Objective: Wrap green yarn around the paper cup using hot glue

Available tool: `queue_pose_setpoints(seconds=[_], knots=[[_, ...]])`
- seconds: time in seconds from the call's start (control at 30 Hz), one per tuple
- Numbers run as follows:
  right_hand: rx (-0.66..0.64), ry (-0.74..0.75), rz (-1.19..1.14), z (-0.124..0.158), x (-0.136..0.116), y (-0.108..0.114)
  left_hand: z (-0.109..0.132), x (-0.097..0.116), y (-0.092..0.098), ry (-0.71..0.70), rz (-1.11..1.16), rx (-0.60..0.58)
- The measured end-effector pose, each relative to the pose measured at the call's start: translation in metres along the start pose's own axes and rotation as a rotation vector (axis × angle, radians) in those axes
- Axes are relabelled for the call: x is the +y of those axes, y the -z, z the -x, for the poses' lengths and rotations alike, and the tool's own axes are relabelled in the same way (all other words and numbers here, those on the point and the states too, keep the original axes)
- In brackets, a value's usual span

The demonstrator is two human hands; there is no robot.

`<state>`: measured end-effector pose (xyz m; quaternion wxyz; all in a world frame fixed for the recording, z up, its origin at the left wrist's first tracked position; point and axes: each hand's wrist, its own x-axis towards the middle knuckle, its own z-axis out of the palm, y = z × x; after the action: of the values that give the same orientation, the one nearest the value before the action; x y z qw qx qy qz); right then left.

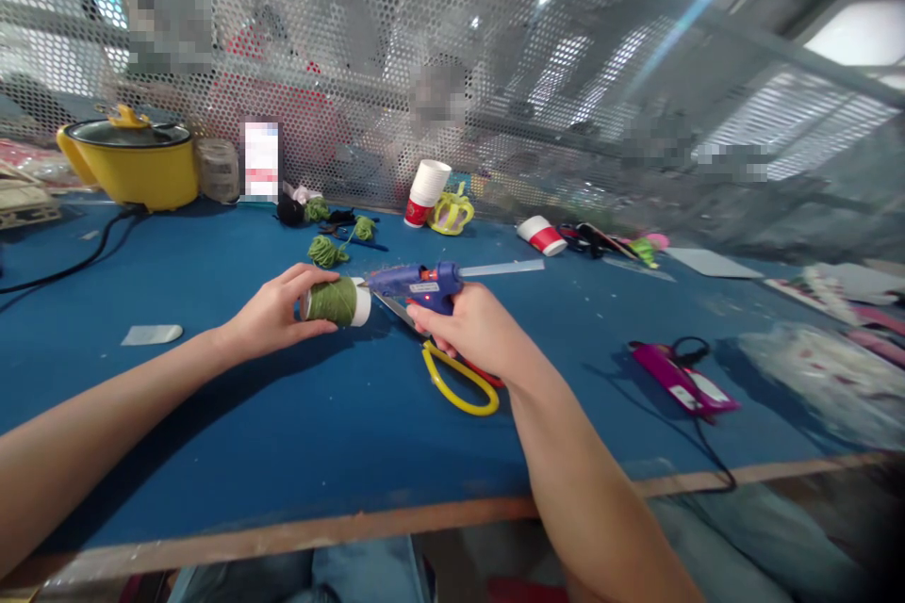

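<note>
My left hand [293,306] grips a paper cup [361,303] lying on its side, most of its wall wrapped in green yarn [332,301]. A white band of the cup stays bare at its right end. In my right hand [463,325] is a blue hot glue gun [417,283], with a clear glue stick [501,268] jutting from its back. The nozzle points left and meets or nearly meets the cup's bare band. Beneath the gun and my right hand lie scissors with a yellow handle [459,386], partly hidden. Loose green yarn [327,252] rests just behind the cup.
A yellow electric pot [134,160] stands at the back left. Stacked paper cups [426,193] and a yellow woven piece [451,210] are by the mesh partition [339,66]. A tipped cup [542,235] lies right of them. A purple device [682,380] with a cord sits on the right.
</note>
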<state>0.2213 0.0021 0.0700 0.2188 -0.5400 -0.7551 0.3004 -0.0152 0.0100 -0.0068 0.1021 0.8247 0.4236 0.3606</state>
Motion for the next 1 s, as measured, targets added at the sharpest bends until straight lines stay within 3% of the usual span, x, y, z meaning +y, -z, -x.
queue_pose_setpoints(seconds=[0.57, 1.0], knots=[[0.026, 0.002, -0.009, -0.0033, 0.0053, -0.0032, 0.0002, 0.0048, 0.0003, -0.127, -0.087, -0.025], [0.032, -0.017, 0.019, 0.0018, -0.0032, -0.0008, -0.0002, 0.0017, 0.0014, -0.02, -0.025, 0.015]])
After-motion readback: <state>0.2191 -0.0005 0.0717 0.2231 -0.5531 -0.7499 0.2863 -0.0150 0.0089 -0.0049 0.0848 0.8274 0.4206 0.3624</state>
